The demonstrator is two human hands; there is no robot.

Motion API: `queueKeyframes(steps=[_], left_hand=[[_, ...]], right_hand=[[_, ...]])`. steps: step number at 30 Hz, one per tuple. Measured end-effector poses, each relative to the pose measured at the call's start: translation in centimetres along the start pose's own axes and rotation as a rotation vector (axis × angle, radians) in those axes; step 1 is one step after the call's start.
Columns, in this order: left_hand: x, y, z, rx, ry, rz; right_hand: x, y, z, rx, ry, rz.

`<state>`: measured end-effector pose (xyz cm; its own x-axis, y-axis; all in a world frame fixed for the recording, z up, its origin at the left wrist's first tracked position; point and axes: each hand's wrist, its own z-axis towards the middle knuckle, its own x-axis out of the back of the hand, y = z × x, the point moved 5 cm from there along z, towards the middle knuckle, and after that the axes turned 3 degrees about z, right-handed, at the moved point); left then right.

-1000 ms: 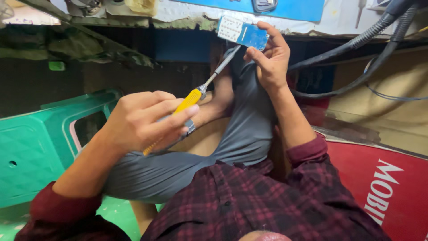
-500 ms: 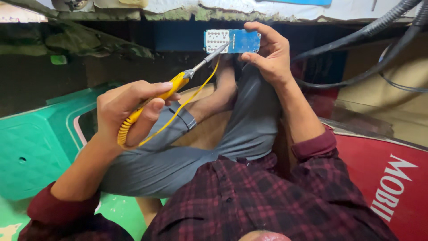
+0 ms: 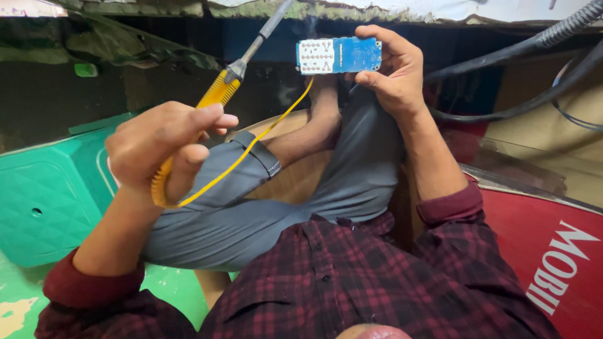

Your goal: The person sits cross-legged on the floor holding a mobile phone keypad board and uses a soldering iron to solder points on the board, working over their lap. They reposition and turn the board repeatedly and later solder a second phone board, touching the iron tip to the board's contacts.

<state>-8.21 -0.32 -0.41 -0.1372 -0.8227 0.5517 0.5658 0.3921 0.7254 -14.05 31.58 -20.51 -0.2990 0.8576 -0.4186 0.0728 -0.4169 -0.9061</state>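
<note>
While I look down past my plaid shirt (image 3: 352, 282) and my grey trouser knee (image 3: 251, 182), my left hand (image 3: 164, 145) is wrapped tight around the yellow handle of the soldering iron (image 3: 221, 91), left of the knee. Its yellow cord (image 3: 264, 135) loops across the knee. Beyond the knee, my right hand (image 3: 392, 72) pinches the small blue circuit board (image 3: 339, 55) by its right end. I think the hot tip could burn my leg or melt the cord if my hand slips. The iron's long side runs from low left up to the right, tip pointing away. The board lies flat, longways left to right.
</note>
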Motion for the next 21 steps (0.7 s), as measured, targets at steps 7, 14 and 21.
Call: queueKeyframes(steps=[7, 14, 21], left_hand=[[0.4, 1.0, 0.2, -0.114, 0.022, 0.11], [1.4, 2.0, 0.2, -0.164, 0.075, 0.163], [2.4, 1.9, -0.3, -0.201, 0.069, 0.205]], right_hand=[[-0.2, -0.1, 0.1, 0.032, 0.081, 0.08], [-5.5, -0.7, 3.3, 0.359, 0.318, -0.236], [-8.5, -3.0, 5.5, 0.593, 0.5, -0.794]])
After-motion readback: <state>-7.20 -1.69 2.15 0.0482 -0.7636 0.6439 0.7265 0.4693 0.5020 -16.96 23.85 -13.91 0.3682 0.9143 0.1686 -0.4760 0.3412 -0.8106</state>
